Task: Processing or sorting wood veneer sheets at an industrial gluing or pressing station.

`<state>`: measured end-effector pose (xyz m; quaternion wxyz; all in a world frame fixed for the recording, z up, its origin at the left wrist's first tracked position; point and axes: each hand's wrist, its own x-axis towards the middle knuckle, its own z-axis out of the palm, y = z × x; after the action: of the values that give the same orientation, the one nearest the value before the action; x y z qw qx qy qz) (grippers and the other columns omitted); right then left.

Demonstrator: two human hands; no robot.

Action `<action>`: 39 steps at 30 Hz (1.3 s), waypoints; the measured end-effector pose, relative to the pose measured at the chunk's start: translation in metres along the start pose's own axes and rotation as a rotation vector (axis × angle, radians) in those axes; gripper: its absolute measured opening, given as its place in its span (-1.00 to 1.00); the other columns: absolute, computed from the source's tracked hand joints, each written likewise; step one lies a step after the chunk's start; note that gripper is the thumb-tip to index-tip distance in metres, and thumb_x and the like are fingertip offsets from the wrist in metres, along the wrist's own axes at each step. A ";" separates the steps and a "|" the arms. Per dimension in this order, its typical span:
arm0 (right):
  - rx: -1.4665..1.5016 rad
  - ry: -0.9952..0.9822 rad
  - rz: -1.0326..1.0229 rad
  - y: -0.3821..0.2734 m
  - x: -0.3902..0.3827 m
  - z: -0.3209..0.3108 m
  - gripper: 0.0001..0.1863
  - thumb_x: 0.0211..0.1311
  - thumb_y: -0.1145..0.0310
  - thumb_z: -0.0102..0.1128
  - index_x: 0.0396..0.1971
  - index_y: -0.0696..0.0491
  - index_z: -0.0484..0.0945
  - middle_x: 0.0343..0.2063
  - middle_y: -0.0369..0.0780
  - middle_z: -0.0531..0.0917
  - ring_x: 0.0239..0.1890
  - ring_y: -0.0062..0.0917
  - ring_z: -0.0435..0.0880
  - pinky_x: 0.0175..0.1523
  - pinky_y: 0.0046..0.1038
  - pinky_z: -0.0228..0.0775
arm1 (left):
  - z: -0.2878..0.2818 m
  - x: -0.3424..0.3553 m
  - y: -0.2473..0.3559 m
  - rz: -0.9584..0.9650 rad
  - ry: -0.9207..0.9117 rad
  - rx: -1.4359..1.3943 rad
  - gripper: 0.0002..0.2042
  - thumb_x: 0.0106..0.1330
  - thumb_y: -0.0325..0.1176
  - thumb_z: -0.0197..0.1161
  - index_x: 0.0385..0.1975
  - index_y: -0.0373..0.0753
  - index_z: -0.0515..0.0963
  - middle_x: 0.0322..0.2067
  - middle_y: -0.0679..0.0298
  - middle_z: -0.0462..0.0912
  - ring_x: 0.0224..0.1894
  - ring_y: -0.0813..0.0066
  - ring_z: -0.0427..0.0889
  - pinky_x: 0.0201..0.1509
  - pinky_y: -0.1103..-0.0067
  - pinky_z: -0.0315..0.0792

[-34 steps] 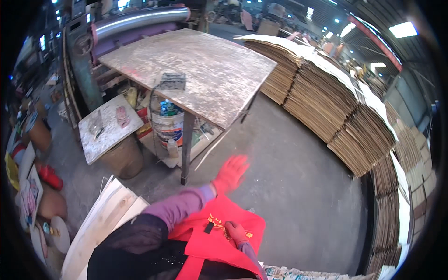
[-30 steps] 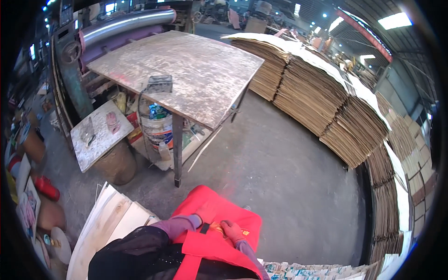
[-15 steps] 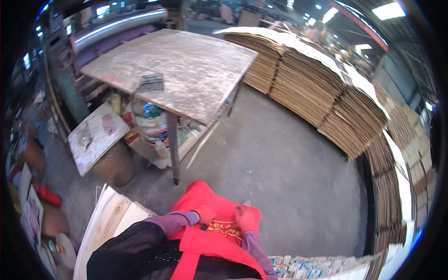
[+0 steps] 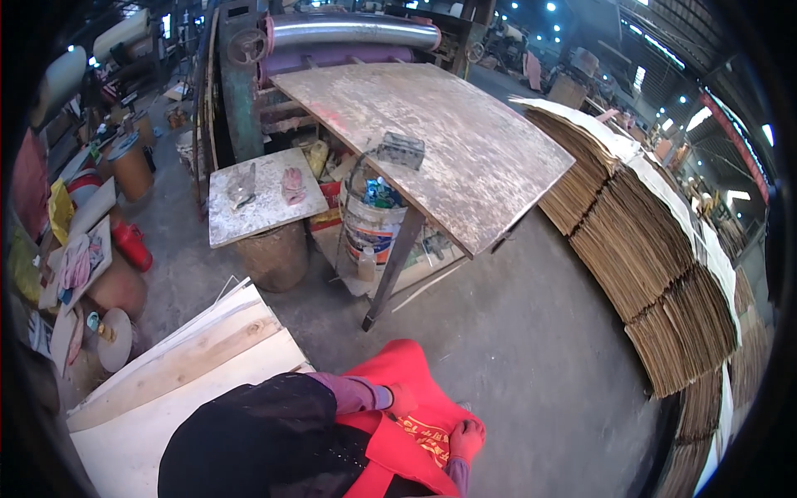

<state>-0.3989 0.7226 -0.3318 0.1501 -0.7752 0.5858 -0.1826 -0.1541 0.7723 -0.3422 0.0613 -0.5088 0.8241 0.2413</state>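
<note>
A red apron (image 4: 407,361) with yellow lettering spreads over my lap at the lower middle. My left hand (image 4: 402,400) rests against its middle, fingers closed in the red cloth and partly lost against it. At the apron's right edge, my right hand (image 4: 467,438) is curled closed on the fabric. Purple sleeves (image 4: 353,393) cover my forearms. Just left of me lie pale wood veneer sheets (image 4: 199,353), stacked unevenly.
A worn table (image 4: 440,141) stands ahead, with a dark box (image 4: 401,151) on its edge and a bucket (image 4: 374,224) underneath. Left of it, a small board (image 4: 266,217) carrying gloves tops a drum (image 4: 270,261). Tall veneer stacks (image 4: 639,232) curve along the right. Rollers (image 4: 349,35) stand behind.
My view has swung left, so the table, stacks and my hands sit further right in the picture. More of the pale sheets shows. Both hands stay on the apron.
</note>
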 end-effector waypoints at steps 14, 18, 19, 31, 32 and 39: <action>0.006 0.079 -0.051 0.002 -0.001 0.006 -0.78 0.03 0.27 0.12 -0.37 0.05 0.61 -0.18 -0.18 0.58 0.02 -0.20 0.40 0.11 -0.19 0.19 | -0.020 -0.015 0.009 -0.044 0.091 0.024 -0.79 -0.06 -0.28 0.15 -0.53 -0.27 0.62 -0.54 0.09 0.62 -0.44 0.10 0.63 -0.45 0.27 0.48; 0.017 0.081 -0.035 0.000 -0.002 0.004 -0.78 0.03 0.27 0.11 -0.37 0.05 0.61 -0.19 -0.19 0.58 0.01 -0.21 0.41 0.10 -0.19 0.20 | -0.027 -0.019 0.013 -0.052 0.060 0.032 -0.77 0.02 -0.26 0.10 -0.51 -0.27 0.60 -0.52 0.06 0.63 -0.44 0.10 0.64 -0.42 0.29 0.50; 0.020 0.085 -0.039 0.001 -0.002 0.006 -0.78 0.03 0.26 0.11 -0.37 0.05 0.61 -0.19 -0.19 0.58 0.02 -0.21 0.41 0.10 -0.19 0.20 | -0.025 -0.018 0.012 -0.067 0.052 0.029 -0.77 0.03 -0.25 0.10 -0.50 -0.27 0.60 -0.50 0.06 0.63 -0.42 0.10 0.64 -0.40 0.30 0.50; 0.024 0.112 -0.060 0.006 0.000 0.009 -0.77 0.01 0.25 0.09 -0.41 0.05 0.62 -0.24 -0.12 0.59 -0.05 -0.14 0.45 0.12 -0.22 0.24 | -0.007 -0.007 0.004 -0.055 0.066 0.021 -0.76 0.03 -0.22 0.11 -0.49 -0.25 0.60 -0.45 0.10 0.64 -0.36 0.11 0.62 -0.34 0.28 0.49; 0.029 0.114 -0.061 0.007 0.001 0.010 -0.77 0.01 0.26 0.09 -0.41 0.06 0.62 -0.25 -0.11 0.59 -0.06 -0.14 0.46 0.12 -0.22 0.24 | -0.006 -0.007 0.004 -0.055 0.065 0.020 -0.76 0.03 -0.22 0.11 -0.49 -0.25 0.60 -0.45 0.10 0.64 -0.36 0.11 0.62 -0.34 0.28 0.49; 0.042 0.114 -0.075 0.007 0.000 0.009 -0.77 0.02 0.26 0.09 -0.42 0.07 0.61 -0.25 -0.11 0.60 -0.06 -0.15 0.47 0.13 -0.23 0.23 | -0.005 -0.007 0.004 -0.031 0.088 0.035 -0.77 0.04 -0.21 0.10 -0.51 -0.24 0.59 -0.47 0.10 0.63 -0.38 0.12 0.62 -0.37 0.28 0.48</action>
<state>-0.4006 0.7206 -0.3425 0.1259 -0.7817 0.5599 -0.2441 -0.1532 0.7771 -0.3345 0.0373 -0.5304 0.8221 0.2033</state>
